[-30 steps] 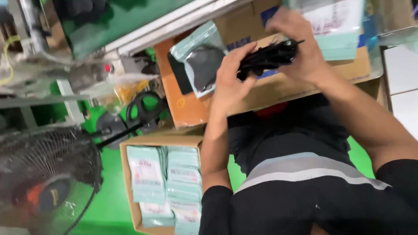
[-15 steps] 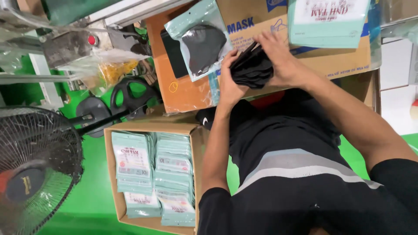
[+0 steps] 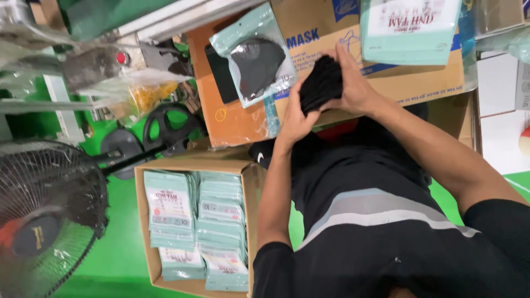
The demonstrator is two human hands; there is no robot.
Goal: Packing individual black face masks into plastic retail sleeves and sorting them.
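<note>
At the far left a black pedestal fan (image 3: 47, 221) is being shown beside an open cardboard box (image 3: 144, 221) that is being filled by upright rows of pale green packets (image 3: 196, 226), all on a green floor (image 3: 118, 259). Further right, a pale green pouch (image 3: 255, 52) with a dark mask inside is being rested against a large carton (image 3: 386, 83). A stack of black masks (image 3: 321, 83) is being gripped in front of that carton by both hands, the left hand (image 3: 295, 118) closed under it and the right hand (image 3: 356, 88) closed over it
</note>
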